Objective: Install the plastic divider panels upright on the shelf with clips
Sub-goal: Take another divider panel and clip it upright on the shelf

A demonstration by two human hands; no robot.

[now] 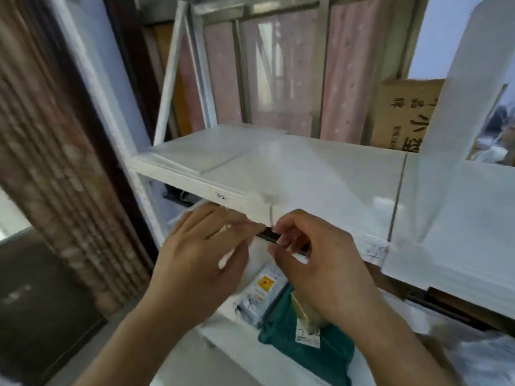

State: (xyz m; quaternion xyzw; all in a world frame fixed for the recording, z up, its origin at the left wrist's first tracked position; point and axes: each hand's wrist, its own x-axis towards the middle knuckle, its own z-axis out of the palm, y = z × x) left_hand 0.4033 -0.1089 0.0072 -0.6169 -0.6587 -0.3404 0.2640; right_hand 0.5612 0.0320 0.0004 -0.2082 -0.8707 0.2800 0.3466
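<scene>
Both hands are working a black clip [269, 235] at the shelf [320, 174] edge.
Right hand [320, 263] fingers are pinching the clip, left hand [200, 254] fingers are closing alongside; a skewed clip may be letting the divider panel [459, 112] lean.

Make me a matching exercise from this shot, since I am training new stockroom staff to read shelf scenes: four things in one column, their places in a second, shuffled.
Things:
1. black clip
2. upright divider panel
3. cardboard box
4. green parcel

Places:
A. behind the shelf, at the right
B. on the lower level, under the hands
C. at the shelf's front edge, between both hands' fingers
D. standing on the shelf, at the right

Pairs: 1-C, 2-D, 3-A, 4-B
</scene>
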